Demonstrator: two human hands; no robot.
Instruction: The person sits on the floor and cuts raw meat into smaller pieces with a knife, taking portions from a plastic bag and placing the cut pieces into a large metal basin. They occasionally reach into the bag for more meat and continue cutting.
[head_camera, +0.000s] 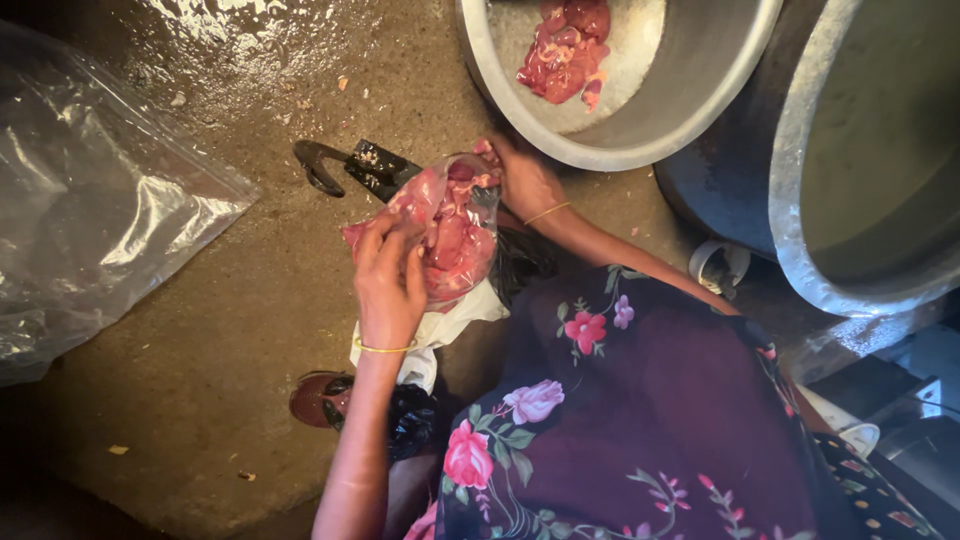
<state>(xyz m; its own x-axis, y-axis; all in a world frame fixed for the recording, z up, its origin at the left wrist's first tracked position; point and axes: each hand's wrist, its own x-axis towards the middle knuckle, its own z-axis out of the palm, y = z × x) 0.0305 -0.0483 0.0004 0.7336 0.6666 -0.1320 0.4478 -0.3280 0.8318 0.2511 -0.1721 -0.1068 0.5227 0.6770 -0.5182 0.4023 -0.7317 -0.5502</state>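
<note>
Upright, both hands (388, 285) (525, 180) grip meat bag (450, 235).

I see both hands gripping a clear bag of raw meat (452, 228), left hand (388, 282) below, right hand (525, 180) above, steel bowl (690, 90) with more meat beyond, wet concrete floor (200, 330), empty plastic bag (90, 200) left

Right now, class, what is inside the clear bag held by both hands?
The clear bag shows pink-red raw meat pieces through its plastic. The left hand covers its lower corner; the right hand hides the far edge.

Pink-red meat (455, 235), floral maroon dress (650, 400)
</note>
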